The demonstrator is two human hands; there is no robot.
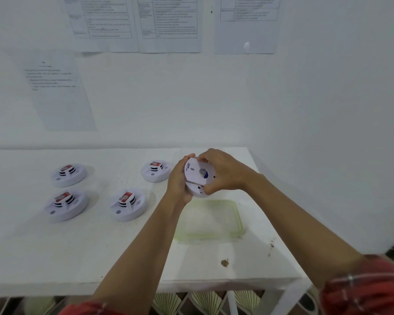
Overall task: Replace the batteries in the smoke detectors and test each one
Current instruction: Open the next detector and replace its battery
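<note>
over the white table [100, 246] we grip the smoke detector [197, 178] with left hand [179, 180] and right hand [223, 172]; twist its back gently.

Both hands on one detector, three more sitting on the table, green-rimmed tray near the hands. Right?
Wrong count. The head view shows four on the table, not three: back-left detector, front-left detector, centre detector, back-centre detector. The rest holds: left hand and right hand grip the held detector, green-rimmed tray near them.
</note>
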